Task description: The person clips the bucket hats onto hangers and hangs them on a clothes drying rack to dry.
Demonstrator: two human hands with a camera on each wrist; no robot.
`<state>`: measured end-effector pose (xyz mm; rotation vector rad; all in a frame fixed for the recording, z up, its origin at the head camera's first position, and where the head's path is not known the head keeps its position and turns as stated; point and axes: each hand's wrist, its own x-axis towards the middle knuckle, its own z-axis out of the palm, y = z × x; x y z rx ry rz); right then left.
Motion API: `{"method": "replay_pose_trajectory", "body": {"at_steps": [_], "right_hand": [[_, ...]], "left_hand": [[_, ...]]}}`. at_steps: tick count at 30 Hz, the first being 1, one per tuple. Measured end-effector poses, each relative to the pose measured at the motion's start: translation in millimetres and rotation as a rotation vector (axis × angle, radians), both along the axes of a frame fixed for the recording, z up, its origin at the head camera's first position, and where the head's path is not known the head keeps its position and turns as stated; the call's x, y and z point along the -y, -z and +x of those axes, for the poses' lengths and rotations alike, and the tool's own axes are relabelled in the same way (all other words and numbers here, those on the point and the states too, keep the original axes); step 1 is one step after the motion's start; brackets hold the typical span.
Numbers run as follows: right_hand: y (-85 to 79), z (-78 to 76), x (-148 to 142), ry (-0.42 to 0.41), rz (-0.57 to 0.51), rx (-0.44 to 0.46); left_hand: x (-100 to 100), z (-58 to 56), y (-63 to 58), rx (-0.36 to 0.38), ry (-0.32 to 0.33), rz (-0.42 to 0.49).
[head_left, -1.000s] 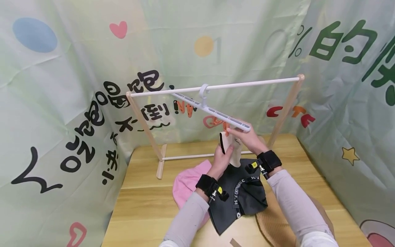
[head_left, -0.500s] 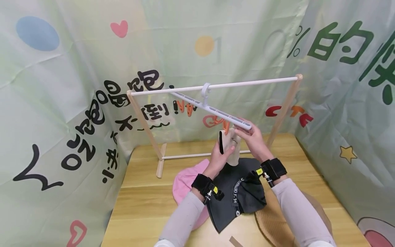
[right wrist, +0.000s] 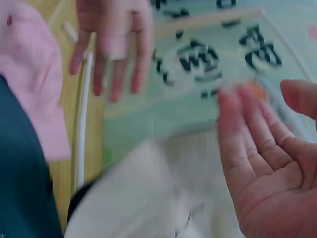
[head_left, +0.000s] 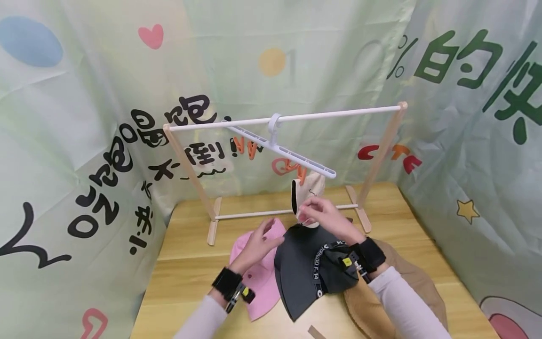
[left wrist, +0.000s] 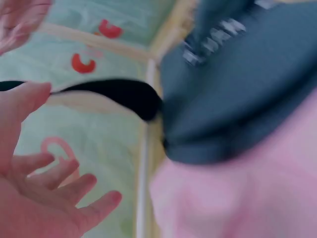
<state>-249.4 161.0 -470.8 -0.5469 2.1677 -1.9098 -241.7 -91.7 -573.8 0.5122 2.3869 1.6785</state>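
Note:
A pale hanger [head_left: 296, 159] hangs by its hook from the rack's rail. From its near arm, orange clips [head_left: 302, 173] hold a cream cloth item [head_left: 314, 183] with a black inner edge and small dark lettering. My right hand [head_left: 326, 216] is just in front of that cloth's lower part; in the right wrist view its fingers are extended, the palm bare. Over the pink hat [head_left: 261, 282] is my left hand [head_left: 254, 249], fingers spread with nothing in them, as the left wrist view confirms. Beside the pink hat lies a dark grey hat [head_left: 296, 263] with a lettered band.
The rack has a white rail [head_left: 343, 113] on wooden legs [head_left: 383, 150], standing on a wood-grain table [head_left: 178, 282]. Two more orange clips [head_left: 251, 149] dangle from the hanger's far arm. A tan hat [head_left: 368, 310] lies at the right. Printed curtains surround the table.
Both hands have let go: the left released the cream cloth and moved down and left, and the right left the hanger's end and dropped lower. The cloth now hangs from the clips.

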Motion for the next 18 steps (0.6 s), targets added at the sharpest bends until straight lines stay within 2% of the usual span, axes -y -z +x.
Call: {"method": "replay_pose_trajectory", "body": {"at_steps": [5, 8, 11, 14, 18], "right_hand": [[-2.9, 10.8, 34.1, -0.097, -0.004, -0.025], [-1.0, 13.3, 53.1, -0.11, 0.005, -0.03], [2.2, 11.1, 68.3, -0.089, -0.023, -0.031], [4.7, 5.9, 80.7, -0.032, -0.057, -0.026], [10.6, -2.9, 96.6, 0.052, -0.075, 0.021]], "left_hand": [[40.7, 38.8, 18.0, -0.114, 0.065, -0.23], [52.5, 61.1, 28.9, -0.141, 0.097, -0.311], [54.8, 80.0, 35.9, -0.164, 0.132, -0.379], [52.7, 94.9, 40.7, -0.205, 0.164, -0.461], [52.9, 117.8, 47.3, -0.257, 0.163, -0.617]]}}
